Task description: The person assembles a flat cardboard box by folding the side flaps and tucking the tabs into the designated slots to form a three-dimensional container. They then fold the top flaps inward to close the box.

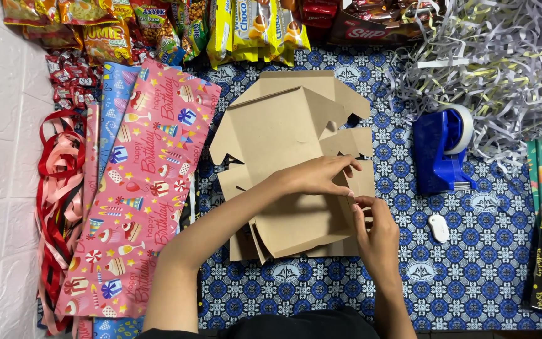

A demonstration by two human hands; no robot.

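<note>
Cardboard box blank (283,144) lay mostly flat, barely folded; left hand (318,176) and right hand (377,235) both pinched one side flap.

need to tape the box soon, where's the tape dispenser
In the head view the blue tape dispenser stands right of the flat cardboard box, just below the shredded paper, with a small white object below it.

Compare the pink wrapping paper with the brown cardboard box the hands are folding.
The wrapping paper is pink with a printed party pattern; the cardboard box is plain brown. The paper lies flat and untouched at the left; the box is part-folded, flaps raised, with the left hand and right hand on it. Both rest on the blue patterned cloth.
</note>
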